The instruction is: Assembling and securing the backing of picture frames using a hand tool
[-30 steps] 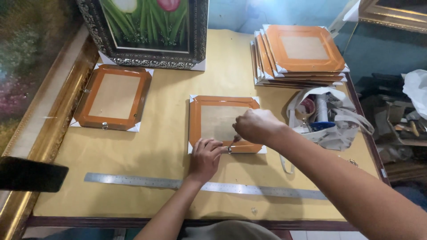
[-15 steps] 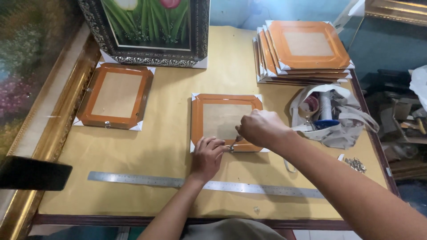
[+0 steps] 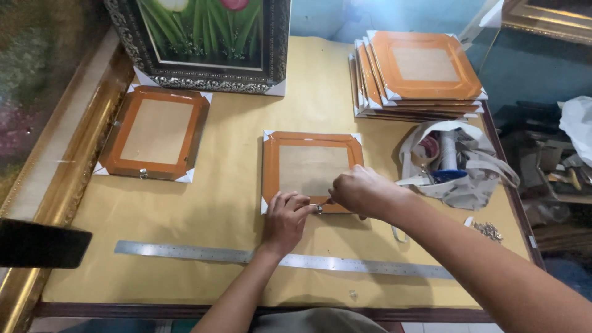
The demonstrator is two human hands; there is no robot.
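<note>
Currently: small fitting pinched at frame edge

Orange wooden picture frame (image 3: pixel 311 169), face down, just beyond fingers. Left hand (image 3: pixel 285 219) pins a small metal fitting (image 3: pixel 319 208) steady; right hand (image 3: pixel 362 192) closed around a thin tool, tip touching it. Steel ruler (image 3: pixel 203 253) nearby.

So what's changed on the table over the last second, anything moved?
Hardly anything. Both hands, left hand and right hand, stay together on a small metal fitting at the near edge of the orange frame. The ruler and stacked frames haven't moved.
</note>
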